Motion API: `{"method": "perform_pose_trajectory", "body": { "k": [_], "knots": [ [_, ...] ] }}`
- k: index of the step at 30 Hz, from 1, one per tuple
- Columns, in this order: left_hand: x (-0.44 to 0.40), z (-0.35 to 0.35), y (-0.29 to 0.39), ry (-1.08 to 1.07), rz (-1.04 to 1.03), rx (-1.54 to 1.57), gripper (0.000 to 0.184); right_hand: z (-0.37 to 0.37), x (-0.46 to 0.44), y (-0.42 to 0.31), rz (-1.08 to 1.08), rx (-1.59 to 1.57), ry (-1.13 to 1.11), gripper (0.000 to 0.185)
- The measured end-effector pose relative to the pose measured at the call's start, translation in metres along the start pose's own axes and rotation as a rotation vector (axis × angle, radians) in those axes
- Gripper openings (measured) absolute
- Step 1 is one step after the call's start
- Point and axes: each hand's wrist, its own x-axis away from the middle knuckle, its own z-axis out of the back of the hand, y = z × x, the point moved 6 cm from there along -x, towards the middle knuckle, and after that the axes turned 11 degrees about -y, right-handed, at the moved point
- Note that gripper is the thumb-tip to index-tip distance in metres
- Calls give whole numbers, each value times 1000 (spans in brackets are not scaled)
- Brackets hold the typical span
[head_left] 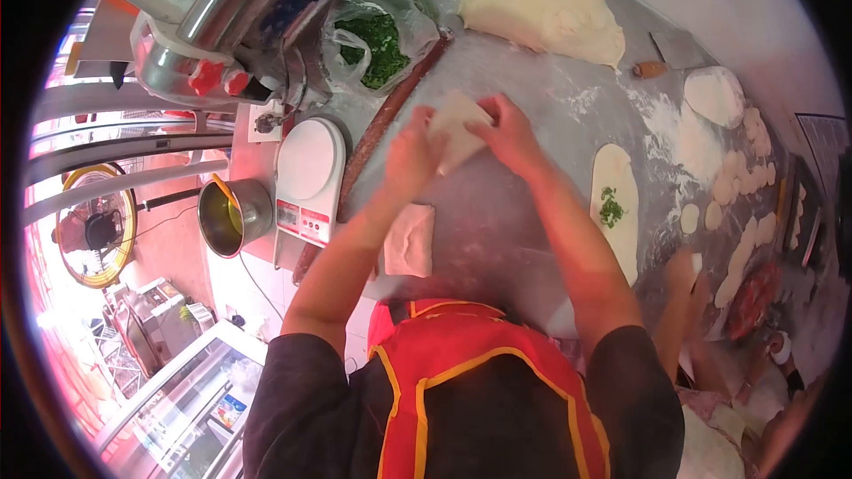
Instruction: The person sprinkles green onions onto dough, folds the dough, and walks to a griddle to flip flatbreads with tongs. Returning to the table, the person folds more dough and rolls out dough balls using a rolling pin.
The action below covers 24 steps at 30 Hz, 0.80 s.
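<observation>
One dough piece (460,136) was over the counter (501,204), the left hand (414,151) and right hand (509,131) each with a narrow grip on its edge; uneven pulling could have torn it, a slack pinch dropped it.

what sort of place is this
Probably a small bakery or dumpling-type kitchen: there's a big mound of dough, a flour-dusted worktop with shaped dough pieces, and a weighing scale.
</observation>
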Motion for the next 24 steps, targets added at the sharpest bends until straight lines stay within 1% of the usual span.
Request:
{"method": "perform_pose_trajectory", "body": {
  "k": [2,3,5,6,8,9,11,12,14,15,18,20,22,24],
  "knots": [
    [-19,20,-9,86,-25,-185,35,-19,-33,-1,74,117,94,36],
    [-18,21,-5,160,-151,-287,38,-24,-42,-5,110,178,143,35],
    [-11,13,0,310,-406,-487,43,-31,-52,-7,157,323,153,36],
    [-11,4,-7,297,-424,-500,44,-33,-54,-8,176,393,156,36],
    [-12,-17,-16,265,-461,-523,46,-30,-57,-6,219,372,90,35],
    [-13,-20,-14,271,-460,-490,45,-26,-59,-4,239,360,59,35],
    [-13,-27,-11,279,-454,-424,43,-10,-61,2,247,326,83,31],
    [-19,-33,-8,268,-486,-405,42,-2,-61,4,254,309,94,29],
    [-42,-44,3,252,-553,-365,39,26,-52,3,108,235,157,29],
    [-51,-47,14,211,-562,-353,39,41,-46,6,37,199,191,29],
    [-69,-53,22,151,-583,-317,38,80,-5,12,213,467,394,24],
    [-58,-46,18,234,-541,-267,37,82,34,23,-41,402,305,24],
    [-40,-38,10,291,-511,-210,38,55,62,60,-90,354,161,23],
    [-19,-36,1,323,-494,-136,38,25,84,52,103,429,184,24]
  ]
}}
